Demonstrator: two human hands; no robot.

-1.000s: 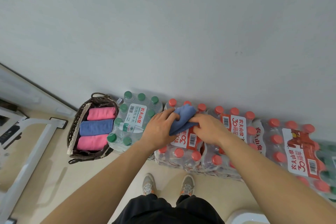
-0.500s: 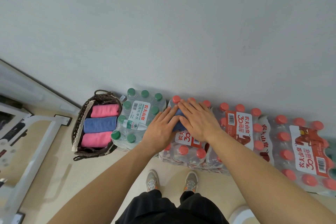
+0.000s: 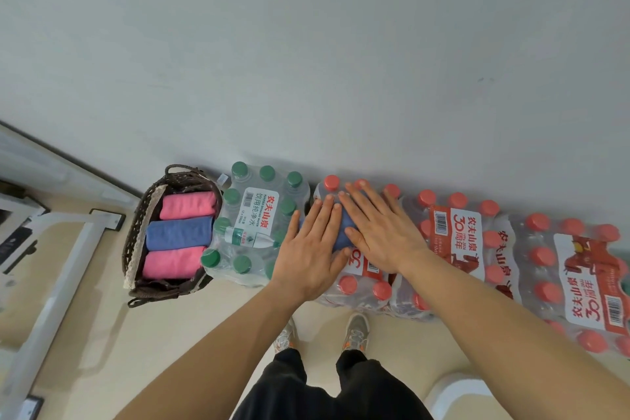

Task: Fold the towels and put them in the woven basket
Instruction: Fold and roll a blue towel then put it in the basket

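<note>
A second ago I was pinching the blue towel mid-fold; now my left hand and right hand lie spread flat on it, pressing it down on the red-capped pack. The fold looks done. Next it goes to the basket, at the row's left end.

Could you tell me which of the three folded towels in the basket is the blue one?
The middle towel in the woven basket; a pink towel lies on its wall side, another pink towel on its near side.
</note>
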